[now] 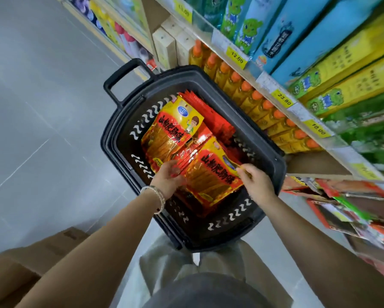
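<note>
Your left hand (167,177) curled round the snack packets (212,174), your right hand (257,182) pinching their right edge, packets mid-frame inside the black basket (111,141), orange-capped bottles (253,101) upper right.

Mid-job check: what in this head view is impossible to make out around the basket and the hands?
Head view only.
Floor of the basket: covered by the snack packets.
How many packets the left hand and right hand grip: the stack overlaps itself.
The lower-shelf goods: motion-blurred, labels unreadable.
The cardboard box: cut off by the left and bottom edges.
</note>
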A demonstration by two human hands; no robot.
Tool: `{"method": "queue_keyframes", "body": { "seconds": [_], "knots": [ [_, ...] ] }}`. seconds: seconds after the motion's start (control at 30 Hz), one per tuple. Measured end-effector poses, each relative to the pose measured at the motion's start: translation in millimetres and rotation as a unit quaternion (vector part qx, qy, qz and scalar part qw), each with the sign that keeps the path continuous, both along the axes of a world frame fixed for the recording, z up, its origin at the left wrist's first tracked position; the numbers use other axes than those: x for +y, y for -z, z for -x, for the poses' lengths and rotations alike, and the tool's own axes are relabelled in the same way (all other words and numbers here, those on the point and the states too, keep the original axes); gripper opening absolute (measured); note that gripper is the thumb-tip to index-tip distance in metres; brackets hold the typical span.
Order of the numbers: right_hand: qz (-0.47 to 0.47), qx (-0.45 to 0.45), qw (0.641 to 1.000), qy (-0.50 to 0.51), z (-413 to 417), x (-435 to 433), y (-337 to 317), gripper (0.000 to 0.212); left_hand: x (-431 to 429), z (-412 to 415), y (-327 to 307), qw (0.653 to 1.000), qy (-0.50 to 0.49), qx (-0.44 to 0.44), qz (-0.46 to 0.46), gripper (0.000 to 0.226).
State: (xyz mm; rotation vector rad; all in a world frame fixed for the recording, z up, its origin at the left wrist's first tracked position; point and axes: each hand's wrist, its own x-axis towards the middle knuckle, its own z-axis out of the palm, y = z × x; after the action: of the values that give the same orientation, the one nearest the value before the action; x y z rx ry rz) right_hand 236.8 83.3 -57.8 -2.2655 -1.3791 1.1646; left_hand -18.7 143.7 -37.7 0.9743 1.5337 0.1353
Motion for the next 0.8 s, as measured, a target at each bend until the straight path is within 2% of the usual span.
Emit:
{"method": "queue_keyframes", "body": {
  "seconds": [0.07, 0.13, 0.17, 0.27, 0.3, 0.37, 0.47, 0.57, 0.7, 0.8],
  "knots": [
    [-0.066, -0.019, 0.994, -0.086, 6, -5, -20, 0.026, 13, -2, -7, 0.998, 0.049, -0.034, -0.007, 0.085],
    [-0.099, -0.021, 0.979, -0.176, 17, -4, -39, 0.022, 25, -6, -15, 0.989, 0.129, -0.054, -0.046, 0.096],
    [-0.099, -0.024, 0.971, -0.217, 24, -1, -47, 0.022, 29, -6, -15, 0.983, 0.158, -0.06, -0.068, 0.089],
    [-0.096, -0.007, 0.96, -0.264, 45, 11, -65, 0.024, 40, 0, -20, 0.984, 0.16, -0.058, -0.053, 0.029],
    [-0.094, 0.014, 0.964, -0.248, 51, 15, -70, 0.024, 41, 6, -20, 0.986, 0.156, -0.059, -0.03, 0.02],
    [-0.07, 0.074, 0.979, -0.174, 57, 26, -77, 0.024, 40, 21, -17, 0.986, 0.147, -0.084, 0.0, 0.015],
    [-0.034, 0.15, 0.986, -0.061, 62, 53, -72, 0.025, 28, 40, -12, 0.99, 0.055, -0.128, -0.001, 0.013],
    [0.018, 0.217, 0.974, 0.064, 72, 90, -44, 0.017, 13, 57, 3, 0.996, -0.07, -0.045, -0.028, 0.013],
    [0.07, 0.193, 0.965, 0.162, 93, 132, 6, 0.029, 7, 66, 18, 0.989, -0.145, 0.015, -0.011, 0.013],
    [0.077, 0.182, 0.955, 0.219, 106, 155, 31, 0.032, 17, 71, 27, 0.993, -0.11, 0.032, 0.02, 0.022]
  ]
}}
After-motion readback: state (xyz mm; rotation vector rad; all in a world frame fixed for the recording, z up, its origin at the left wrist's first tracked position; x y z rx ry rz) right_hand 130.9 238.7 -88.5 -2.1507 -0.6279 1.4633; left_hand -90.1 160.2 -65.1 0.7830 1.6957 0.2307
